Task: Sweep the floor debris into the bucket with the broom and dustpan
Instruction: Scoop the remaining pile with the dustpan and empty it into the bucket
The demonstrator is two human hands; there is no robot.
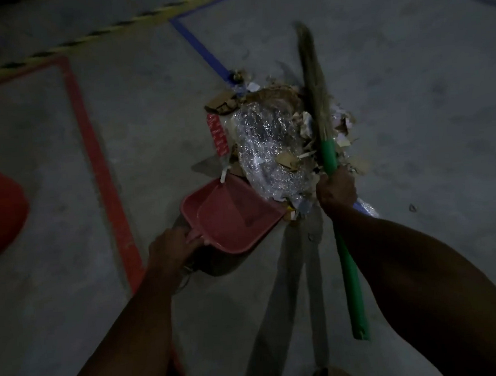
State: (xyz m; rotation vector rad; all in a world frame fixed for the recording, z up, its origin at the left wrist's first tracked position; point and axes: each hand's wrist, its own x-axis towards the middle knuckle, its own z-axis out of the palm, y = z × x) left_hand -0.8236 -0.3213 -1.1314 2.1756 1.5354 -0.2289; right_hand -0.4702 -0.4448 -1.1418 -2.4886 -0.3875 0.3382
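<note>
— Where does the debris point(278, 133) lie?
— Heaped on the grey floor point(410, 88), crinkled clear plastic and cardboard scraps, touching the open mouth of the red dustpan point(231, 215).
— And the hands?
— The left hand point(173, 249) grips the dustpan's handle; the right hand point(336, 192) is wrapped round the green-handled broom point(328, 153), its bristles over the heap's far side.
— Around that?
— Red floor tape point(101, 168) to the left, blue tape point(202, 50) beyond.

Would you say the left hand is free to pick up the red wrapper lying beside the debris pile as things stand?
Probably not: the left hand grips the handle of the pink dustpan, so it is occupied. The red wrapper lies uncovered on the floor beyond the pan; nothing else blocks it.
</note>
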